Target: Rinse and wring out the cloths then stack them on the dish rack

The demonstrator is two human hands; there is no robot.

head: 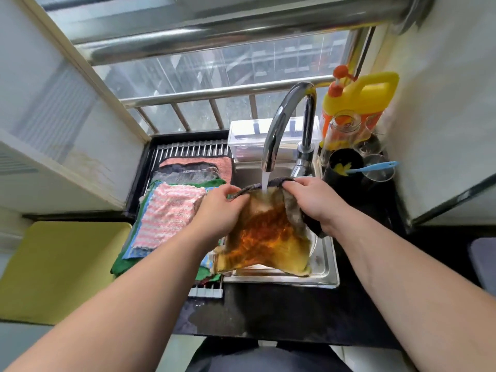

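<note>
Far out to the left of the left grip lies a flat yellow-green board. Closer in, just left of that grip and partly under its forearm, the dish rack carries a stack of cloths. A pink-and-white striped one is on top, blue and green edges show beneath it, and grey and salmon-pink ones lie farther back.

The left grip is clenched on the upper left edge of the stained cloth, fingers curled over its dark grey hem. That cloth hangs spread between the two grips above the sink. It is yellow with a broad orange-brown stain, and its lower edge hangs low over the sink's near side.

Above and between the grips the faucet arches over, and its water stream lands on the cloth's top edge between them. Behind the faucet stands a clear plastic box. The right grip grasps the upper right edge, fingers wrapped round the grey fold.

Beyond and to the right of the right grip stand a yellow jug, a glass jar and a dark cup with a blue utensil beside it. Beneath both forearms runs the black tabletop.
</note>
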